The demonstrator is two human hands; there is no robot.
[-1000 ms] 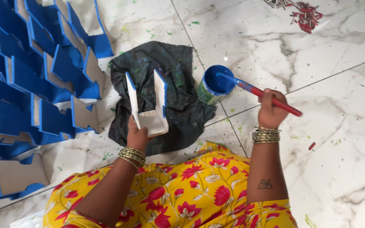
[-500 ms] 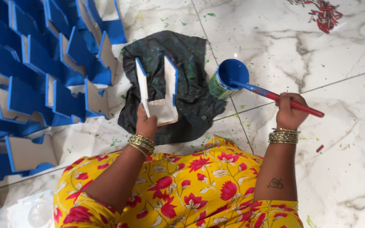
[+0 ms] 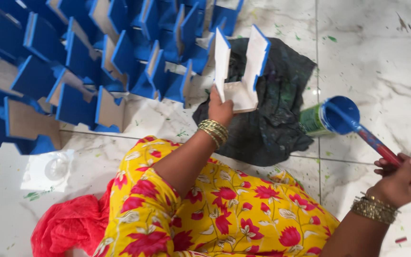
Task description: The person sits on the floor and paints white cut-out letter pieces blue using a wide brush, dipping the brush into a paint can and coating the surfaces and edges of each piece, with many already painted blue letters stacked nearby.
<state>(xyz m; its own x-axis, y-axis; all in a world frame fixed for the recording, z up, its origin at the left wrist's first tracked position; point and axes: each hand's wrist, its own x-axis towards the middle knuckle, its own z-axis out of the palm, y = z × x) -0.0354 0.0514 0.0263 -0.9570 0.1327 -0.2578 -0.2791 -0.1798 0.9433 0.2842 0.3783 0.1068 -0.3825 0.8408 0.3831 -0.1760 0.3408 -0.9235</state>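
Note:
My left hand grips a U-shaped wooden piece with blue-painted edges and holds it upright over a dark paint-stained cloth. My right hand is closed around the red handle of a paintbrush. The brush's blue tip rests in an open can of blue paint on the floor beside the cloth. Gold bangles sit on both wrists.
Many blue-painted wooden pieces stand in rows on the marble floor at the upper left. My lap in yellow floral cloth fills the bottom. A red cloth lies at lower left, with a small clear cup on white paper.
The view has shifted, so everything sits further right and lower. My left hand still holds the wooden piece. The brush stays dipped in the can.

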